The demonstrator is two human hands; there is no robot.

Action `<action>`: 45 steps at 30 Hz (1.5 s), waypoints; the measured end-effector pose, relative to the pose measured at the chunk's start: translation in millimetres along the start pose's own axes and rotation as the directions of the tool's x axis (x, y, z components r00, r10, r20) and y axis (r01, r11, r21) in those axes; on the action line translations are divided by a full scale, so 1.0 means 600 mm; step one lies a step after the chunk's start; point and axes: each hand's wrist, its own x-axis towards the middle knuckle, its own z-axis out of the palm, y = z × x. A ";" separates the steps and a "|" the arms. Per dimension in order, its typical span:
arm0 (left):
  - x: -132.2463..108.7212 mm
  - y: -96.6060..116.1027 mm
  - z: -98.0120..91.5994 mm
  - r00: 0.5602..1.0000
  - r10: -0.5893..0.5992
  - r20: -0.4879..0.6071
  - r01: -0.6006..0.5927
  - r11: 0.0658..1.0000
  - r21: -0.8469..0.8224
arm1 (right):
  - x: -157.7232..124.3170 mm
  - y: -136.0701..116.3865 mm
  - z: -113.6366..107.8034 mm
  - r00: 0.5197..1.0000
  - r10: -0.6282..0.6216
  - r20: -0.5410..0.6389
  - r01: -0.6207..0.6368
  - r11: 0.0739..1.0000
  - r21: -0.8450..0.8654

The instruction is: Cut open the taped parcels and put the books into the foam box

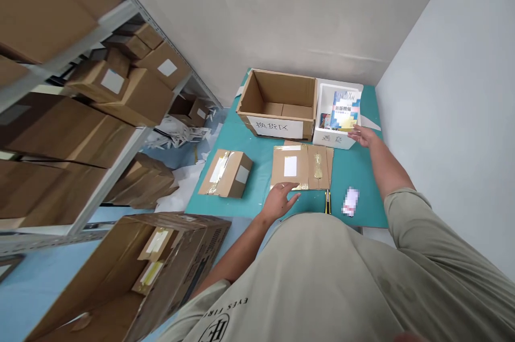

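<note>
My left hand (279,201) rests with its fingers at the near edge of a flat taped cardboard parcel (301,168), which has a white label. My right hand (364,135) is spread open just beside the near corner of a white foam box (333,138). A paperback book (345,110) stands tilted inside that box, its blue cover showing. Between my hands lie a yellow-and-black utility knife (327,201) and a small white item (351,201), blurred too much to identify. Neither hand holds anything.
The teal mat (364,181) also carries an open empty cardboard box (277,96) with a white label and a small taped carton (226,173). Metal shelves stacked with cartons (140,84) stand at left, a large open carton (129,277) at lower left, walls behind and right.
</note>
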 end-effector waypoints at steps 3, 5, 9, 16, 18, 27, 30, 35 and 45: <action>-0.011 -0.007 0.006 0.999 -0.032 0.004 0.032 0.999 -0.004 | 0.002 0.060 -0.001 0.999 0.037 -0.028 -0.038 0.999 -0.033; -0.018 -0.015 0.009 0.998 -0.056 0.010 0.056 0.998 0.002 | -0.002 0.105 -0.002 0.999 0.034 -0.033 -0.036 0.998 -0.054; -0.025 -0.038 0.022 0.993 -0.114 0.041 0.113 0.994 0.008 | -0.030 0.214 -0.005 0.996 -0.041 -0.077 0.026 0.980 -0.197; -0.022 -0.112 0.081 0.921 -0.386 0.048 0.389 0.904 -0.177 | -0.155 0.476 -0.004 0.996 0.084 -0.033 -0.090 0.882 -0.463; -0.013 -0.143 0.091 0.846 -0.530 0.061 0.529 0.818 -0.228 | -0.170 0.516 -0.006 0.997 0.077 -0.027 -0.079 0.836 -0.542; 0.068 -0.231 0.120 0.516 -0.849 0.114 0.856 0.517 -0.018 | -0.126 0.533 -0.036 0.999 -0.022 -0.032 -0.009 0.676 -0.737; 0.088 -0.230 0.140 0.514 -0.848 0.132 0.855 0.519 0.008 | -0.131 0.558 -0.024 1.000 0.009 0.014 0.005 0.655 -0.755; 0.095 -0.223 0.141 0.538 -0.838 0.093 0.839 0.543 0.030 | -0.153 0.599 -0.008 0.998 -0.018 0.066 0.065 0.553 -0.831; -0.008 -0.240 -0.058 0.557 -0.697 -0.452 0.815 0.563 0.136 | -0.209 0.650 -0.033 0.999 0.010 -0.048 -0.048 0.316 -0.948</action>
